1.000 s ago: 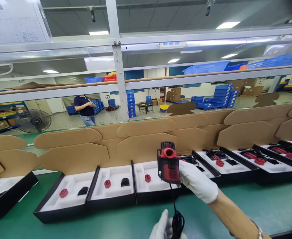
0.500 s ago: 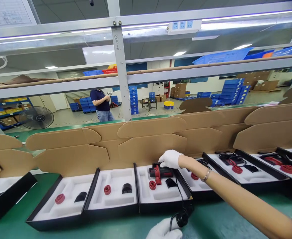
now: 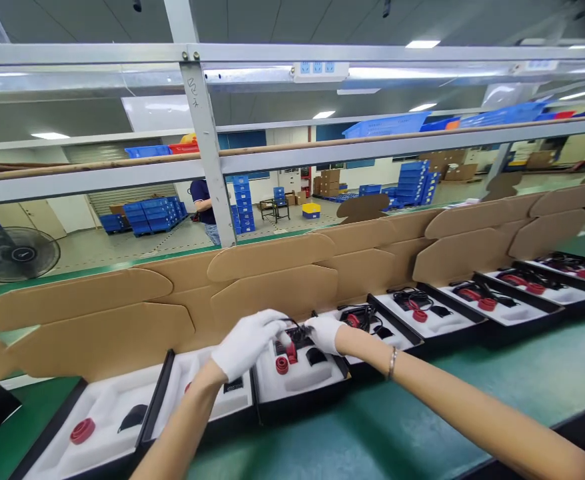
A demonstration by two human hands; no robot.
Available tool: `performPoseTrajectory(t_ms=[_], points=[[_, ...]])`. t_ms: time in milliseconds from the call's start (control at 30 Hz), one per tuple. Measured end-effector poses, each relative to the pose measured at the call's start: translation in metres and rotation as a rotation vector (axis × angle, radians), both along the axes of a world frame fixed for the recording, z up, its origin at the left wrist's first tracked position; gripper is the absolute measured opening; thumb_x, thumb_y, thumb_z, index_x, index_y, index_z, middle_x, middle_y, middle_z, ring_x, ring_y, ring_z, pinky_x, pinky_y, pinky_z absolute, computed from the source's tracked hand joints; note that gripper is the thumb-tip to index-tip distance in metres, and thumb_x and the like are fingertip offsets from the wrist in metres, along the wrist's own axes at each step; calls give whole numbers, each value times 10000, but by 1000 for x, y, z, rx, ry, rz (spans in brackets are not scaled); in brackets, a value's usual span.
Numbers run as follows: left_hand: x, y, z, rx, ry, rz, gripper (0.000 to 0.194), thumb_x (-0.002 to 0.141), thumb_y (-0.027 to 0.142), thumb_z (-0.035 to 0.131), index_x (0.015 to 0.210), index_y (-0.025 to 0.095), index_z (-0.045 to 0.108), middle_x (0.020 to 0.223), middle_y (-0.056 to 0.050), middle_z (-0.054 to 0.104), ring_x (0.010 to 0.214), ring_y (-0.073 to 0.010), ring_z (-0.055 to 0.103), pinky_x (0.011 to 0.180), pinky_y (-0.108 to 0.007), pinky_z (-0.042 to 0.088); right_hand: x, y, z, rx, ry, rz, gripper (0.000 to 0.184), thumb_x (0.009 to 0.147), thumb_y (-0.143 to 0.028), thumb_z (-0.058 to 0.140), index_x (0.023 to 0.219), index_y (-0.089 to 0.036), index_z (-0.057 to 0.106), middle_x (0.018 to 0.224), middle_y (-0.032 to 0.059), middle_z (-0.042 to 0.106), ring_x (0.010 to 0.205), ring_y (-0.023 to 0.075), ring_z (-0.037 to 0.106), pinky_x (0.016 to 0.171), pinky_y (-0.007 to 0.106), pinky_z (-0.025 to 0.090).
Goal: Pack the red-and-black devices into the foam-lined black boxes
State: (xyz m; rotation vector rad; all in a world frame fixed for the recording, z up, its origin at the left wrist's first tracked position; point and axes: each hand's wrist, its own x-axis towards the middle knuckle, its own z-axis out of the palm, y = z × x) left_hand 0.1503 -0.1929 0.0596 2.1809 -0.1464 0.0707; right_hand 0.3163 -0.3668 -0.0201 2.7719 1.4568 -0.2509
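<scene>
Nowhere readable writing on boxed tool (image 3: 292, 340)

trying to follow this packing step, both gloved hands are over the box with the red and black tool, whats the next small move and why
Probably press the tool and its cable down into the white foam insert. The left hand and right hand both rest on it at the box's back edge, and it seems not fully seated yet.

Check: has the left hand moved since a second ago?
Yes. The left hand went from the green table edge up into the open box, beside the right hand.
</scene>
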Motion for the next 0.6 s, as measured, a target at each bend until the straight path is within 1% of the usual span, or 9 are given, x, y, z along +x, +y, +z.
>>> performPoseTrajectory(t_ms=[100,200,233,333,367,433,500,567,600], points=[[13,6,14,100,-120,-3,314,958,351,407,1080,257,681,970,59,725,1036,-153,607,967,-239,405,-2,-10,27,81,91,38,413,846,-478,693,1089,-147,651,935,55,683,778,178,635,715,301,524],[27,10,26,232,-183,-34,334,958,319,382,1103,256,676,954,68,725,986,-144,622,942,-230,421,2,-23,52,242,120,35,643,750,-590,733,1239,-196,598,1030,36,688,843,190,645,703,248,514],[32,11,29,287,-191,-29,338,951,310,385,1123,256,671,953,65,726,968,-149,628,926,-236,430,2,-26,57,323,85,-19,679,731,-620,729,1245,-196,598,1063,50,684,887,213,645,737,264,517],[48,9,39,445,-243,-1,350,941,301,396,1155,248,668,988,48,731,953,-164,640,897,-256,442,1,-29,61,550,-113,-261,735,714,-607,726,1239,-107,604,1223,179,616,1119,351,562,939,413,469],[52,8,42,487,-262,-11,348,942,300,396,1147,250,673,1015,46,730,955,-166,642,895,-257,442,-1,-28,61,597,-170,-275,790,700,-590,740,1285,-86,573,1296,208,569,1190,380,509,990,448,431],[57,6,46,542,-296,-52,345,953,296,384,1126,263,680,1067,49,722,965,-161,640,895,-252,441,-7,-24,59,616,-185,-143,903,681,-580,765,1402,-119,477,1341,186,547,1217,374,483,999,444,417],[61,4,46,640,-353,-60,341,970,301,374,1128,284,675,1105,54,709,975,-151,629,896,-241,441,-12,-17,57,587,-98,-6,834,681,-590,777,1370,-193,525,1156,112,661,1077,325,574,910,397,459],[67,1,41,773,-421,-3,343,985,302,366,1153,296,665,1117,29,694,999,-171,603,904,-266,435,-17,-8,53,556,2,-25,610,776,-593,717,1227,-193,627,928,74,692,912,282,624,836,390,477],[72,-1,35,837,-448,43,356,989,284,352,1163,294,663,1119,4,682,1014,-195,583,910,-298,428,-19,-4,51,556,35,-69,519,837,-582,669,1159,-176,652,890,68,684,872,261,630,829,396,485]])
